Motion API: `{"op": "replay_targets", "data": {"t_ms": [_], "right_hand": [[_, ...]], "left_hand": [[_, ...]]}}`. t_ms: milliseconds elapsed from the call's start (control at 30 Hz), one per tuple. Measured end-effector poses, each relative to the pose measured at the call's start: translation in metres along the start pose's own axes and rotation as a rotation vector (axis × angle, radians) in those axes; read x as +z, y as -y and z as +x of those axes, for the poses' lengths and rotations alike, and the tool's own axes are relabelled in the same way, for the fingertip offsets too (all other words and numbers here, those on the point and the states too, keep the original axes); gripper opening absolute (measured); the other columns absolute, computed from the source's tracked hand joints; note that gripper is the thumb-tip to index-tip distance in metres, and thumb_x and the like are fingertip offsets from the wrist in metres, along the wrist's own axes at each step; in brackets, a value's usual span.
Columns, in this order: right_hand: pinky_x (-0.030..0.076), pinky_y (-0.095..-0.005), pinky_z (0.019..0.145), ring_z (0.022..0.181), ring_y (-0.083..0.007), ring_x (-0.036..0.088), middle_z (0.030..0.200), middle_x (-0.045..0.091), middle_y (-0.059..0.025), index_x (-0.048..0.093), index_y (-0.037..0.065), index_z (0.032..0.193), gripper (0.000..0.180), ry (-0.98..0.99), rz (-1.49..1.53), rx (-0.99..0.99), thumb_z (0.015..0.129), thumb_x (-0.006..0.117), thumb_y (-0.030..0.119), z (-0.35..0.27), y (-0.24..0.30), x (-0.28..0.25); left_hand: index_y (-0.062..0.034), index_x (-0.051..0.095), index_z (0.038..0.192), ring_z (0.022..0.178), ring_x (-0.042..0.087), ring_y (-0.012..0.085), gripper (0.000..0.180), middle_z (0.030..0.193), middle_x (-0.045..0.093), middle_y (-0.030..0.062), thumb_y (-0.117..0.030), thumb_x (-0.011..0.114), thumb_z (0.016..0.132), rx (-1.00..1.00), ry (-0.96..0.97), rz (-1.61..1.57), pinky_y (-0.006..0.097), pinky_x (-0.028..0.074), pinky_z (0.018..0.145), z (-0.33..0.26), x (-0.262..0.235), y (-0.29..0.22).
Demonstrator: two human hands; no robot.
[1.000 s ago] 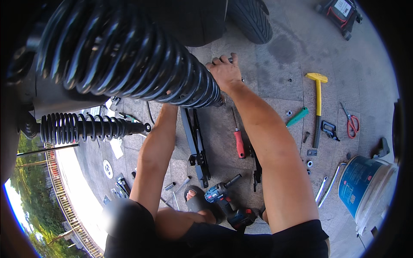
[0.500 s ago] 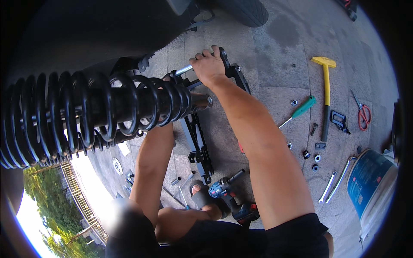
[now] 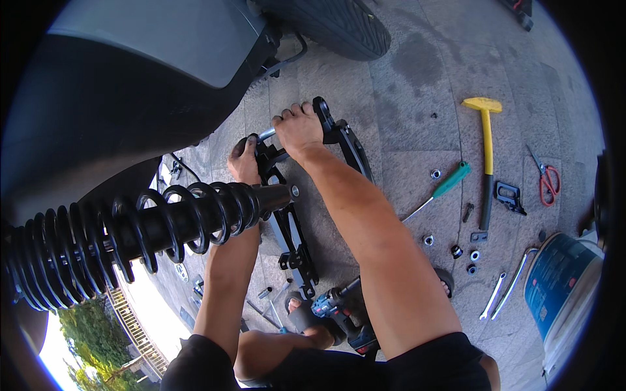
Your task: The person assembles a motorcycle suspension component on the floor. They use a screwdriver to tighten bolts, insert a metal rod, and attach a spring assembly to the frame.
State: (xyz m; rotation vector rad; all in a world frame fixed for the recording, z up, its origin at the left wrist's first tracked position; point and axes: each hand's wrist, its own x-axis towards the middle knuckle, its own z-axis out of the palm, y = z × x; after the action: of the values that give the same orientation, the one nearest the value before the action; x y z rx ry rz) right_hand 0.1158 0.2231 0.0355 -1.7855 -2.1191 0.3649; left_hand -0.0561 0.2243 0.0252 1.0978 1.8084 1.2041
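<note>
My right hand (image 3: 299, 133) is wrapped over a silver rod (image 3: 266, 135) at the far end of a black metal frame (image 3: 297, 241). The frame's upright end lug (image 3: 321, 107) stands just right of those fingers. At the rod's left end my left hand (image 3: 244, 161) grips the frame's corner, thumb on top and fingers partly hidden. A shock absorber with a black coil spring (image 3: 173, 225) comes in from the left and crosses above my left forearm. Its eyelet end (image 3: 295, 191) hides part of the frame.
A vehicle's dark body panel (image 3: 130, 104) and tyre (image 3: 345, 29) fill the upper left. On the paving at right lie a yellow hammer (image 3: 487, 130), green screwdriver (image 3: 452, 179), red scissors (image 3: 549, 186), wrenches (image 3: 493, 296) and nuts, beside a blue bucket (image 3: 554, 280). A cordless drill (image 3: 336, 309) lies by my foot.
My left hand has come into sight from behind the spring. In the picture, the frame and right hand sit lower and farther left, while more of the vehicle's panel and tyre shows.
</note>
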Motion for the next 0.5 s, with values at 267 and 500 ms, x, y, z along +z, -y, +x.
{"op": "replay_targets", "data": {"t_ms": [267, 500], "right_hand": [[0.030, -0.0390, 0.100, 0.109, -0.0190, 0.054, 0.106, 0.065, -0.0034, 0.063, 0.015, 0.109, 0.025, 0.041, 0.001, 0.032, 0.090, 0.048, 0.018, 0.002, 0.000, 0.001], [0.030, -0.0386, 0.101, 0.108, -0.0194, 0.056, 0.104, 0.066, -0.0037, 0.064, 0.014, 0.106, 0.024, -0.005, 0.009, 0.028, 0.088, 0.049, 0.017, 0.001, -0.001, 0.002]], "left_hand": [[0.0034, 0.063, 0.110, 0.078, 0.061, 0.0117, 0.036, 0.092, 0.069, 0.0088, -0.010, 0.074, 0.079, 0.205, -0.048, 0.300, 0.027, 0.049, 0.072, -0.004, 0.003, 0.006], [-0.0093, 0.066, 0.114, 0.089, 0.061, 0.0247, 0.039, 0.097, 0.064, 0.0162, -0.011, 0.070, 0.075, 0.317, 0.068, 0.602, 0.035, 0.049, 0.081, 0.003, 0.001, 0.011]]}}
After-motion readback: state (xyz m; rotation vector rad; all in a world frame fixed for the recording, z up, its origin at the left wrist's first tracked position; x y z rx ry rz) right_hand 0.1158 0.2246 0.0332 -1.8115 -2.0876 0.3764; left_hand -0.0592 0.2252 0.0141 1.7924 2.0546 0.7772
